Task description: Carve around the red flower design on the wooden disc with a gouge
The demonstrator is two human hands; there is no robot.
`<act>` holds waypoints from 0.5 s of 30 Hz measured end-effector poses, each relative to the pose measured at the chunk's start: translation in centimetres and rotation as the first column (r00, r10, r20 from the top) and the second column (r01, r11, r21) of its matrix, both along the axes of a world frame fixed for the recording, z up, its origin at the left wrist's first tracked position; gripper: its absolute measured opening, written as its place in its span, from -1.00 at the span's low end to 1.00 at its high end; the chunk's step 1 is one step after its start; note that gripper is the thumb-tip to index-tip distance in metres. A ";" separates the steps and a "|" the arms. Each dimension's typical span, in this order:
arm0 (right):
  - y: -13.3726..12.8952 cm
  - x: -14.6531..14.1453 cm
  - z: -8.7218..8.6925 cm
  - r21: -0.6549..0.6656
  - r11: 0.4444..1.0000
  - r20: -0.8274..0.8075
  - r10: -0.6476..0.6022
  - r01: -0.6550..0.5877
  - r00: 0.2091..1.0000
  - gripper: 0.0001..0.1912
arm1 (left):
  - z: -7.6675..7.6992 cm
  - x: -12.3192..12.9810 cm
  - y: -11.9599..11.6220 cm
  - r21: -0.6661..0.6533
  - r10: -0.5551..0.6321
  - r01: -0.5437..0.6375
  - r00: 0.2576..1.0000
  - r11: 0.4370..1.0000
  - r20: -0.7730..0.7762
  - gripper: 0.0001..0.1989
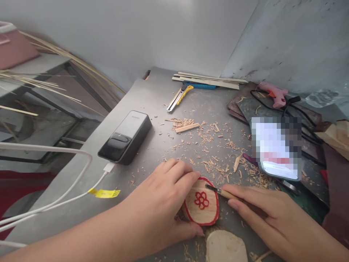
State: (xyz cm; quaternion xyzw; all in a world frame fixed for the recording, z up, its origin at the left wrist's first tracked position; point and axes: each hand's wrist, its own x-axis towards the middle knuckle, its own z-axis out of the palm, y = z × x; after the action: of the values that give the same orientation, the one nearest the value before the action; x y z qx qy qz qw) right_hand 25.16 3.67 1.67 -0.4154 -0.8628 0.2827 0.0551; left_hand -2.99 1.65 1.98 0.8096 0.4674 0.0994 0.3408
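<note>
"What are the two hands doing?"
"The left hand (pixel 170 191) is curled part-way around a wooden block (pixel 201 215), fingers along its upper left side and thumb by the lower edge. The right hand (pixel 263 211) pinches the wooden handle of a carving tool (pixel 229 194) between thumb and fingers."
"And the tool's tip?"
"Over the block's upper right part. I can't tell whether it touches the wood. A red flower (pixel 201 200) is drawn mid-face, ringed by a red border."
"So where's the block?"
"Between the hands, at the near part of the desk (pixel 89 225), just beyond a pale slab (pixel 226 247). Shavings (pixel 209 140) are scattered behind it."
"Anything farther off?"
"A yellow cutter (pixel 179 99) at the back, a black device (pixel 133 142) with a white cable (pixel 98 182) to the left, and a pink glue gun (pixel 278 97) to the right."
</note>
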 end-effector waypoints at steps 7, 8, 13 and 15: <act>0.1 -0.1 0.1 0.021 1.000 0.009 -0.022 0.021 1.000 -0.63 | 0.3 0.0 0.4 -0.041 -0.007 0.008 1.000 0.999 0.014 -0.31; 0.1 -0.1 0.0 0.022 0.999 0.004 -0.026 0.026 1.000 -0.63 | 0.3 0.0 0.4 -0.040 -0.004 0.005 1.000 0.999 0.012 -0.31; -0.2 -0.1 -0.2 0.025 0.997 -0.015 -0.071 0.071 0.997 -0.63 | 0.0 0.0 0.2 -0.015 -0.011 0.011 1.000 1.000 0.017 -0.31; -0.2 0.0 -0.2 0.017 0.997 -0.018 -0.072 0.073 0.997 -0.63 | -0.1 0.0 0.1 0.005 -0.013 0.013 1.000 1.000 0.014 -0.35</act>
State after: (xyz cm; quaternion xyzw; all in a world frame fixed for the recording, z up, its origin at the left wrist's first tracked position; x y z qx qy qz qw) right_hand 25.13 3.49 1.49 -0.4435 -0.8491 0.2765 0.0764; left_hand -3.02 1.74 1.91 0.8128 0.4594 0.1038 0.3429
